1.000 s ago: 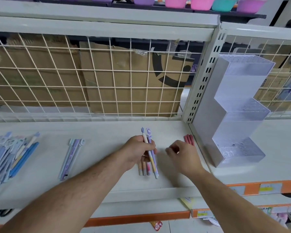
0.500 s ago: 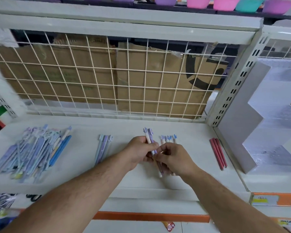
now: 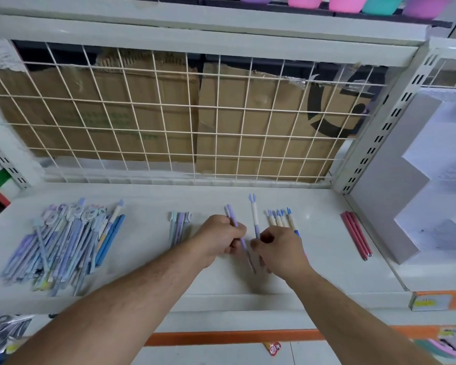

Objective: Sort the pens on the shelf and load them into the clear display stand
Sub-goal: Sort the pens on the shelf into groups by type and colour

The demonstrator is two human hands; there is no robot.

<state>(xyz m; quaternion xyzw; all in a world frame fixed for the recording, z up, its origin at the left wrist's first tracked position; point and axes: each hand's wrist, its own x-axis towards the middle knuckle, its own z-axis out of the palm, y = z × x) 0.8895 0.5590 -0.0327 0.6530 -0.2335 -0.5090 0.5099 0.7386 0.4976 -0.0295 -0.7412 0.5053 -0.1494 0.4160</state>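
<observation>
Your left hand (image 3: 221,239): over the middle of the shelf (image 3: 148,262), toward its front edge. Fingers are curled round lilac pens (image 3: 233,219). The pen tops point at the back edge and the lower ends run out beneath the hand.

Your right hand (image 3: 281,248): just beside the left, not touching it. Thumb and fingertips pinch the lower part of a white-and-lilac pen (image 3: 254,218), held nearly upright. Its blue forked top is the end farthest from you.

Cream pens (image 3: 278,219): a short row lying on the shelf just right of the pinched pen. Blue tops face the back edge, and the lower ends are hidden behind your right hand.

Pale blue and lilac pens (image 3: 179,223): a small group lying side by side, left of your left hand.

Unsorted pile (image 3: 63,241): many pens in blues and lilacs, heaped near the shelf's left edge. It is too blurred to count.

Pink pens (image 3: 356,234): three, side by side and touching, near the shelf's right edge.

Clear display stand (image 3: 390,185): stepped and upright, standing past the shelf's right edge on the neighbouring section, well apart from both hands.

Wire grid (image 3: 169,114): runs along the shelf's back edge.

Cardboard boxes (image 3: 248,133): behind the grid.

Coloured bowls (image 3: 348,1): in a row on the level above, farthest from you.
</observation>
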